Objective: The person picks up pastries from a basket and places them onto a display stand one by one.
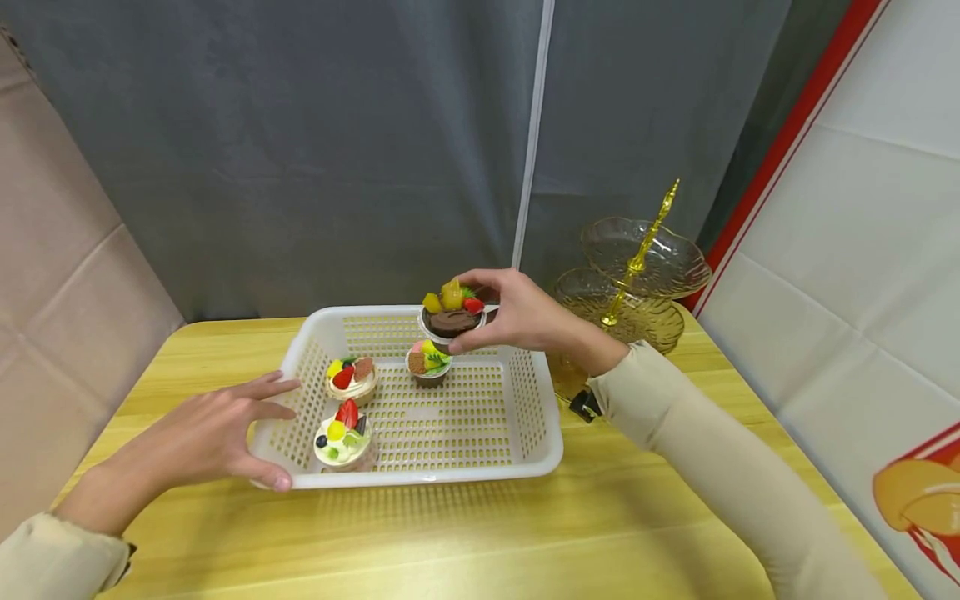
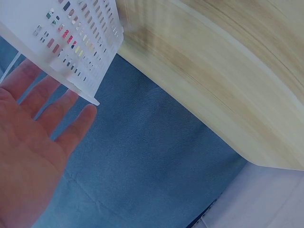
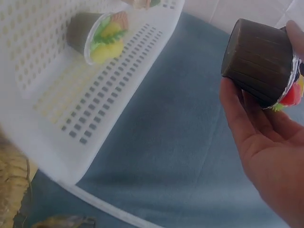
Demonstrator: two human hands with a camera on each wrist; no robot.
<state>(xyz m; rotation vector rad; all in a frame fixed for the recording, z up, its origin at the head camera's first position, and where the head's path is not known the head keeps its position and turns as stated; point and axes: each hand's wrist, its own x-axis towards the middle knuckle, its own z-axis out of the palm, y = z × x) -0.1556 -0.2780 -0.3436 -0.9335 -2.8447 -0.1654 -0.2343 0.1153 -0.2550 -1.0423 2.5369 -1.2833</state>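
My right hand (image 1: pixel 517 312) grips a chocolate cupcake (image 1: pixel 453 323) by its dark cup, above the back of a white plastic basket (image 1: pixel 420 477). Yellow fruit chunks and a red berry top it; the right wrist view shows its brown pleated cup (image 3: pixel 259 61) between fingers and thumb. Below it stands a smaller fruit-topped cupcake (image 1: pixel 429 364) in the basket. Two cream cakes, one with a red berry (image 1: pixel 352 380) and one with a strawberry slice (image 1: pixel 343 442), sit at the basket's left side. My left hand (image 1: pixel 217 429) is spread at the basket's left rim, fingers nearly straight, holding nothing.
To the right of the basket stands a tiered glass stand (image 1: pixel 660 325) with a gold stem, partly behind my right forearm. The wooden table (image 1: pixel 465 542) meets a grey curtain (image 1: pixel 337 167) at the back. White panels (image 1: pixel 885 275) rise at the right.
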